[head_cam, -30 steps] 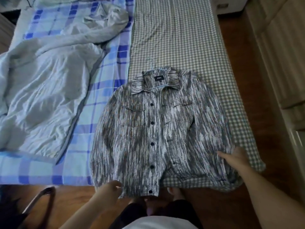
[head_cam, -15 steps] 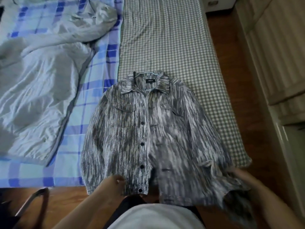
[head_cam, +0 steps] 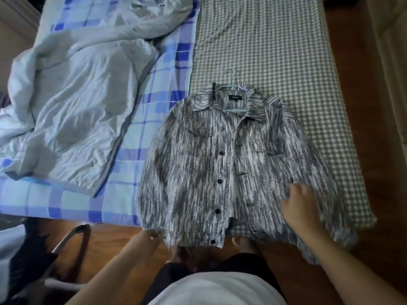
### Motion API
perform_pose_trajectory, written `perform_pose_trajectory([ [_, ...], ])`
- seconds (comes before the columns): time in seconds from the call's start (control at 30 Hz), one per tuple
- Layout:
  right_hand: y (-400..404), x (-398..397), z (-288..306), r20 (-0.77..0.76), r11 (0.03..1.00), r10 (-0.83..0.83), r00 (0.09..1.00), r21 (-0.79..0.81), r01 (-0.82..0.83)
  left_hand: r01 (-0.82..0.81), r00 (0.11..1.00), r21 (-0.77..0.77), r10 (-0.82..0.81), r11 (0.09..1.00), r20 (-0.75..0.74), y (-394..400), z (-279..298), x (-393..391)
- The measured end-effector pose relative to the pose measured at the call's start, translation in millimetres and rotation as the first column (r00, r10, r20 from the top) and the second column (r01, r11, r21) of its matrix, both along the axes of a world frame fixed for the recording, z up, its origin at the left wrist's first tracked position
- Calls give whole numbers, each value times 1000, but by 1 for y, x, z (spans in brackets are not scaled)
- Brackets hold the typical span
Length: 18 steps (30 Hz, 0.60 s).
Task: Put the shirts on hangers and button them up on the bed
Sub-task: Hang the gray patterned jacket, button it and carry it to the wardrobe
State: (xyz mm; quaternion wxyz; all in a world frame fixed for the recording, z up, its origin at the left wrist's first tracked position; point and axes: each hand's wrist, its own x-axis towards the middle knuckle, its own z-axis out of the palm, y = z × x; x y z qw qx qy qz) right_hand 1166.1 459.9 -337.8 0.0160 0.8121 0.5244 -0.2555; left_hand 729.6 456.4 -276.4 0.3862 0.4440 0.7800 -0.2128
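A grey-and-white streaked shirt [head_cam: 198, 172] lies face up on the bed, across the seam of two sheets. A white hanger [head_cam: 231, 85] sits inside its collar, hook pointing away from me. Dark buttons [head_cam: 219, 181] run down the left placket; near the hem the two fronts gape and show the sheet. My left hand [head_cam: 146, 239] grips the shirt's lower left hem corner at the bed's edge. My right hand [head_cam: 300, 205] rests on the right front panel, its fingers blurred.
A crumpled pale duvet [head_cam: 72, 102] covers the blue plaid sheet [head_cam: 158, 106] on the left. The green checked sheet [head_cam: 275, 45] runs under and beyond the shirt. A dark bag with a handle [head_cam: 66, 245] stands on the wood floor. Pale furniture [head_cam: 392, 62] lines the right.
My right hand left the shirt's lower right sleeve area and moved up and left onto the right front panel. My left hand stays at the hem's left corner.
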Motion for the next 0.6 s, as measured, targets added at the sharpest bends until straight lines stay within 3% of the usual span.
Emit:
perform_pose_trajectory([
  [0.1,10,-66,-6,-240,961,1,971,-267,-67,1,1000,22,-1,1000,20,15,-10,-30],
  [0.17,6,-105,-16,-290,932,-24,957,-354,-84,-2,998,39,0,999,69,24,-24,-49],
  [0.23,-5,-134,-30,-224,930,-47,974,-365,-39,-87,991,86,77,993,108,36,-41,-66],
  [0.37,-14,-166,-49,50,960,-96,994,-261,106,-218,969,158,195,963,149,82,-93,-87],
  [0.47,-19,-175,-60,177,933,-204,963,-262,246,-141,970,112,115,984,213,98,-123,-105],
  [0.53,-24,-175,-67,203,918,-223,954,-287,275,-126,979,200,89,972,185,93,-124,-132],
  [0.6,-29,-172,-71,233,915,-198,952,-303,265,-73,996,348,54,935,64,89,-107,-172],
])
